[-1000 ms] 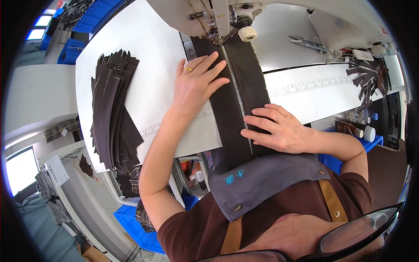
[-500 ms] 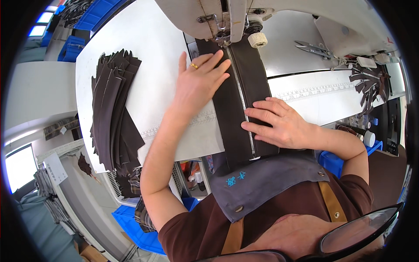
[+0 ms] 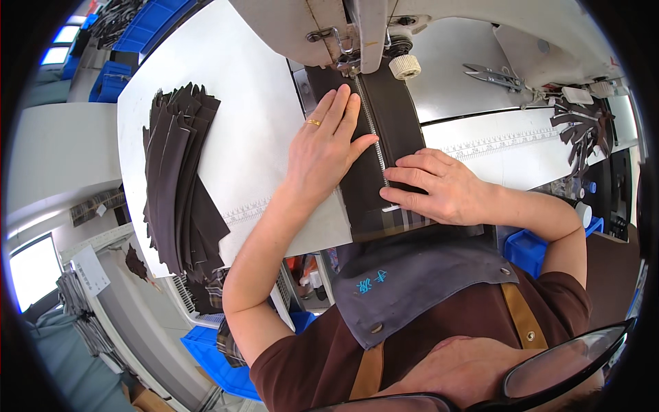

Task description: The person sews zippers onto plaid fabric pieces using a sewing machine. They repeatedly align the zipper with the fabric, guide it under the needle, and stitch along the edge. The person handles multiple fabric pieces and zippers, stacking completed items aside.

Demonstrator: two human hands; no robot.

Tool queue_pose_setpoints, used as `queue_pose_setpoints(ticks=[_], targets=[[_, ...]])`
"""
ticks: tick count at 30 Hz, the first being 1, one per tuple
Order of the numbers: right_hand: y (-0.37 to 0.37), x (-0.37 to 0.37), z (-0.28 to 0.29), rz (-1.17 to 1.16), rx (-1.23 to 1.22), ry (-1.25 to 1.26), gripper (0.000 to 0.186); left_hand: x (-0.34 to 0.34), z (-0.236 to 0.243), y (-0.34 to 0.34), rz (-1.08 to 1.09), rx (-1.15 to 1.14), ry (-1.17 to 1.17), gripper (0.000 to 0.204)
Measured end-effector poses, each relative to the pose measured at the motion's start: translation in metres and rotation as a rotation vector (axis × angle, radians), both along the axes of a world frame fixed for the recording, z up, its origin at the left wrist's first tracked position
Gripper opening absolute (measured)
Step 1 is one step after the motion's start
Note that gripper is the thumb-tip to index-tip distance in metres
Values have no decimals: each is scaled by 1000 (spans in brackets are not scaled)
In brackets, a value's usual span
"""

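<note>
A strip of dark brown fabric [image 3: 388,117] with a silver zipper [image 3: 371,123] lies under the needle area of a white sewing machine [image 3: 295,27]. My left hand [image 3: 326,141] lies on the fabric's left side below the presser foot, fingers straight and open, with a gold ring on one finger. My right hand [image 3: 443,189] rests on the fabric's lower right, fingers apart and slightly bent, its fingertips by the zipper. The zipper's lower end shows just below my right fingertips, over some plaid fabric.
A pile of dark brown cut pieces [image 3: 178,178] lies on the white table [image 3: 254,89] at left. Scissors [image 3: 491,77] and dark offcuts [image 3: 580,130] are at right. Blue bins [image 3: 528,247] and a white basket [image 3: 195,299] sit below the table edge.
The zippered strip has moved away from me into the machine, bringing its lower end into view. My left hand has shifted and turned slightly; my right hand has moved a little up the table.
</note>
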State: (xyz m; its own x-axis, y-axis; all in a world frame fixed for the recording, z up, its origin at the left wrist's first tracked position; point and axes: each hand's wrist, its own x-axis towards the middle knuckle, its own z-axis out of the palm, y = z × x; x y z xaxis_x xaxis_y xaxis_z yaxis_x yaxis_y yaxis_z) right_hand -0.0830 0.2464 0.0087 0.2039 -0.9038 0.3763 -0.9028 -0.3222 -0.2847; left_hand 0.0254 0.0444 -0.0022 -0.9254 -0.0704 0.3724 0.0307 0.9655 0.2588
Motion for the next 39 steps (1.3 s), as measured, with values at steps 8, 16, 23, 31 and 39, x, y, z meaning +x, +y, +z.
queue_pose_setpoints(ticks=[8, 16, 23, 31, 39], targets=[[-20, -20, -6, -2, -59, 20, 40, -3, -1, 2, 17, -3, 33, 53], [-39, -37, -6, -25, -101, 19, 34, -7, -4, 1, 10, 43, 83, 48], [-37, -35, -8, -57, -112, 72, 32, -4, -6, -3, 21, 154, 172, 31], [-38, -32, -8, -110, -102, 103, 32, -6, 3, -5, 10, 205, 146, 25], [-46, -40, -11, -132, -117, 64, 28, -5, 0, -10, -32, 177, 146, 26]])
